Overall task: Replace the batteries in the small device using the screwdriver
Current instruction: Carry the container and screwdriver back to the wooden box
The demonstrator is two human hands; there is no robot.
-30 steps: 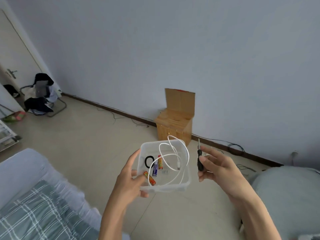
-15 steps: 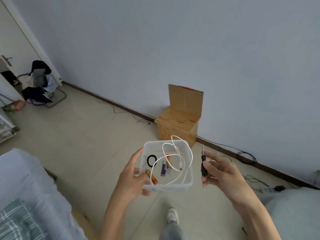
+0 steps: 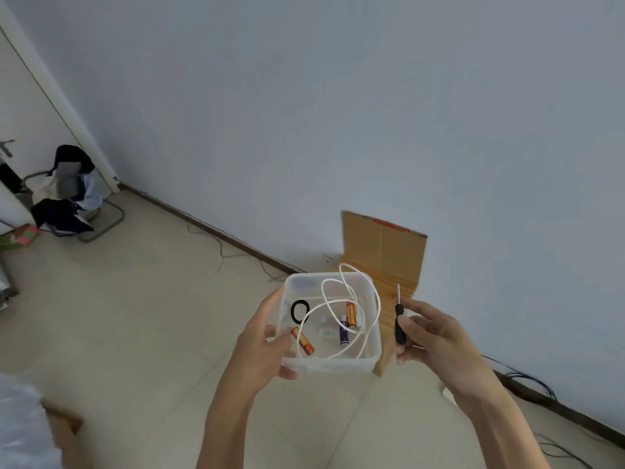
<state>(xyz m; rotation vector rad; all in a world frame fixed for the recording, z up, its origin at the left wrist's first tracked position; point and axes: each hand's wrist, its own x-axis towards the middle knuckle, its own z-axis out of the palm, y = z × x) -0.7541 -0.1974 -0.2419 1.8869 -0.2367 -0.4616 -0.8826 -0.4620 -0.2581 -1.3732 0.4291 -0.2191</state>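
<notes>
My left hand (image 3: pixel 260 346) holds the clear plastic tub (image 3: pixel 333 363) up in front of me over the tiled floor (image 3: pixel 152 316). The fingers are curled round its left wall and near corner, and the thumb is hooked over the rim into the inside. The thumb tip lies right by an orange battery (image 3: pixel 303 340) that rests slantwise on the bottom. Two more batteries are further right in the tub: a purple battery (image 3: pixel 344 330) and a second orange one (image 3: pixel 351 313), side by side and both pointing away from me. A white cable (image 3: pixel 323 292) loops loosely over them and rises above the far rim, and a black ring (image 3: pixel 293 311) lies flat near the left wall. There are also a few small pale bits on the bottom, perhaps parts of the device, but they are too blurred for me to tell. My right hand (image 3: pixel 436 340) is just to the right of the tub and apart from it. It pinches the black handle of the screwdriver (image 3: pixel 400 335) between thumb and curled fingers, the thin metal shaft pointing straight up. Behind the tub an open cardboard box (image 3: pixel 382 252) stands against the pale wall (image 3: pixel 338 113). A chair heaped with clothes (image 3: pixel 67 198) sits far off to the left, by the door.
</notes>
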